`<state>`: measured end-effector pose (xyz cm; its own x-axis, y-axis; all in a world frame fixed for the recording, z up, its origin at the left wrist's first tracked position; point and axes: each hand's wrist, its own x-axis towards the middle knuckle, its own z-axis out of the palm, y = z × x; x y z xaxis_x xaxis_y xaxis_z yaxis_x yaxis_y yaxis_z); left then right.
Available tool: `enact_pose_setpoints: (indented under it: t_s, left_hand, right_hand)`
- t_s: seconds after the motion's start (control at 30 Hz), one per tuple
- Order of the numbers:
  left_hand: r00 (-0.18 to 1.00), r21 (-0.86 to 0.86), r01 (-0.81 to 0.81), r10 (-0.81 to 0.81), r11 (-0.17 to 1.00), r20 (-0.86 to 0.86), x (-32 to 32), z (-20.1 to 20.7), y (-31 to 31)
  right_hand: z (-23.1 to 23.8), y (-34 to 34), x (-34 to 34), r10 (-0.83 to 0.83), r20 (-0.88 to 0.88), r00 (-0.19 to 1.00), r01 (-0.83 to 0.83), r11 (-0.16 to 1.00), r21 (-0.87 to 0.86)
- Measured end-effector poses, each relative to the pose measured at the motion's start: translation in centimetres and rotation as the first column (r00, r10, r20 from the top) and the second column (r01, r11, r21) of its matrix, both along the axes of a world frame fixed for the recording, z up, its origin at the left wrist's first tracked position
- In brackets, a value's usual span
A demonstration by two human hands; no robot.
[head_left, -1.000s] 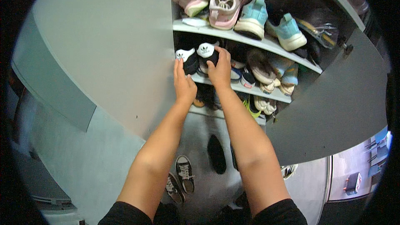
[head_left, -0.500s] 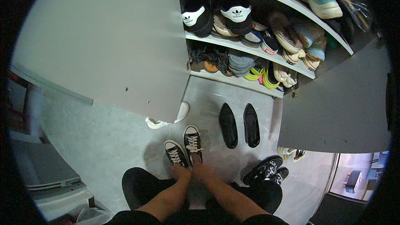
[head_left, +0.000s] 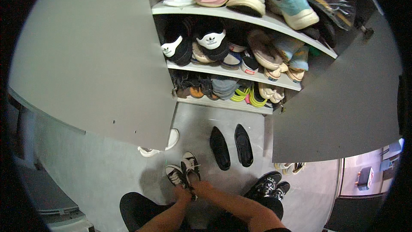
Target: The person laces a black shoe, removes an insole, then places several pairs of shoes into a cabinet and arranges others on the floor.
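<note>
Head view: toward half past six, my left hand and right hand are sitting just beside each other, at the heels of black-and-white sneakers (blur is hiding any grip; I cannot tell). Black flats are lying at five o'clock; shoe-filled shelves are spanning twelve.

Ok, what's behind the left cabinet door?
Parts of white footwear show on the floor around the lower right corner of the left cabinet door. The door covers the rest; anything else there can't be seen.
</note>
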<state>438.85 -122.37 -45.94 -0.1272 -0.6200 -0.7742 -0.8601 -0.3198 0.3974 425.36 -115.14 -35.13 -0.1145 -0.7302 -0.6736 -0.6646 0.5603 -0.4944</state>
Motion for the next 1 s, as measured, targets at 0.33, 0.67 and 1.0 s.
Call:
enact_pose_setpoints:
  t_s: [0.33, 0.67, 1.0]
  left_hand:
    - [0.493, -0.605, 0.281, -0.653, 0.745, -0.576, -9.4, 25.4, 1.5]
    - [0.189, -0.923, -0.139, -0.905, 0.360, -0.381, -28.8, 39.7, -1.1]
    - [0.484, -0.984, 0.011, -0.862, 0.176, -0.148, -42.5, 43.8, -6.8]
  right_hand:
    - [25.3, 11.8, -8.8, -0.230, -0.340, 0.912, -0.017, 0.807, -0.591]
    - [31.5, 12.0, -20.9, -0.517, -0.667, 0.536, -0.233, 0.669, -0.706]
    - [33.6, 5.0, -30.4, -0.282, -0.784, 0.553, -0.374, 0.757, -0.536]
